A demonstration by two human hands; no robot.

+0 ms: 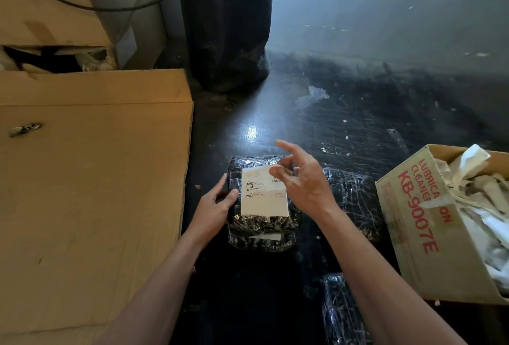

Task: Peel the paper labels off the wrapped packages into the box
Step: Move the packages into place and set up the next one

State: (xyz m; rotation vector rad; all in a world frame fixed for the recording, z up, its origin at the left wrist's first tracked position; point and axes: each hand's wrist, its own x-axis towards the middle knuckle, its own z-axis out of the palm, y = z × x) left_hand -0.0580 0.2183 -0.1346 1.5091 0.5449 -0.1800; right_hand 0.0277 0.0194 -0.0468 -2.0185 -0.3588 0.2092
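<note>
Head camera looks steeply down, near the floor.

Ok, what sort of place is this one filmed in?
Probably a warehouse or packing storeroom: big cardboard cartons stacked on the left, black wrapped packages lying on a scuffed dark floor, and an open box of crumpled paper.

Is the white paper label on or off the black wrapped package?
On: the white paper label lies flat on the black wrapped package, right hand at its corner.
</note>
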